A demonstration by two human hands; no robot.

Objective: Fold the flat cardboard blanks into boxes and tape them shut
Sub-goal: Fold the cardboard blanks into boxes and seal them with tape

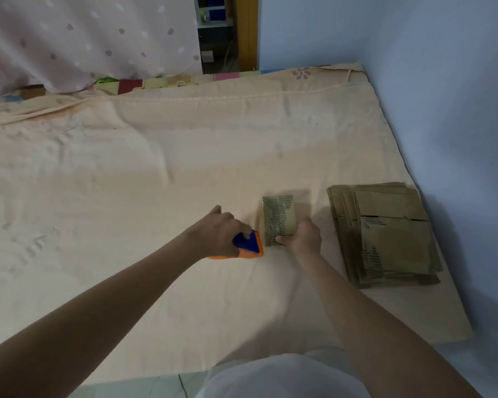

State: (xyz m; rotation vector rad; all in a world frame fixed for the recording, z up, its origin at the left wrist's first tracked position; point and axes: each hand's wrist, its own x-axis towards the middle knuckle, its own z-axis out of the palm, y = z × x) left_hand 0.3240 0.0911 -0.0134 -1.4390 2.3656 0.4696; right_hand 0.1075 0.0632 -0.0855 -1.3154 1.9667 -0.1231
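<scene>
A small folded cardboard box (279, 216) with shiny tape on its top stands on the peach bed sheet (156, 168). My right hand (304, 235) holds the box at its near end, thumb on the near left corner. My left hand (222, 229) grips a blue and orange tape dispenser (249, 245) just left of the box, resting on the sheet. A stack of flat cardboard blanks (385, 234) lies to the right of the box.
A blue wall (443, 81) runs along the right side of the mattress, close to the blanks. A spotted pink curtain (84, 38) hangs at the back left. The mattress's near edge (156, 374) lies just in front of my body.
</scene>
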